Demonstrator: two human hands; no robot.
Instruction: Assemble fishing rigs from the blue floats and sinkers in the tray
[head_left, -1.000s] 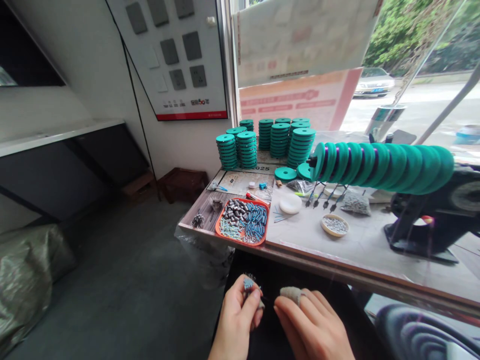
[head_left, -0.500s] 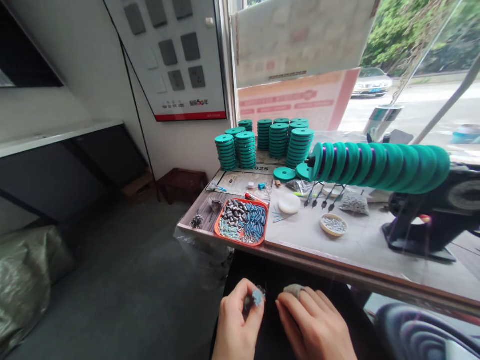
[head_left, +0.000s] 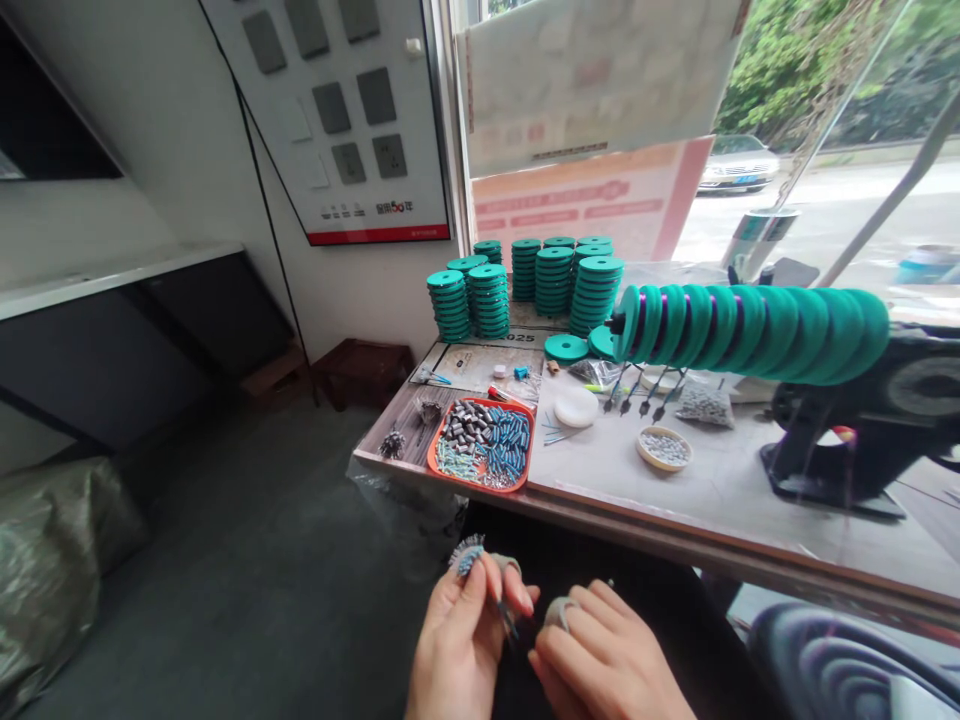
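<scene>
My left hand (head_left: 459, 630) is closed around a fanned bunch of thin wire pieces (head_left: 468, 554) with pale blue and dark ends. Part of the bunch juts out below the fingers. A greyish finger cover shows on that hand. Just to the right, my right hand (head_left: 607, 645) has its fingers curled, with a similar cover (head_left: 560, 612) on one finger. Whatever its fingertips hold, if anything, is hidden. Both hands are low, in front of the table edge, and apart from each other. Nearest on the table is an orange tray (head_left: 430, 455) of metal cylinders and blue-and-silver pieces.
Stacked green spools (head_left: 553, 282) stand at the back of the table (head_left: 600, 510). A row of green spools (head_left: 757, 330) sits on a black machine (head_left: 832, 440) at right. A round dish (head_left: 664, 465) holds small grey pieces beside a white lid (head_left: 576, 408).
My left hand has turned and raised the bunch up and left, spreading it into a fan. My right hand has shifted slightly left and down. The camera view has moved a little.
</scene>
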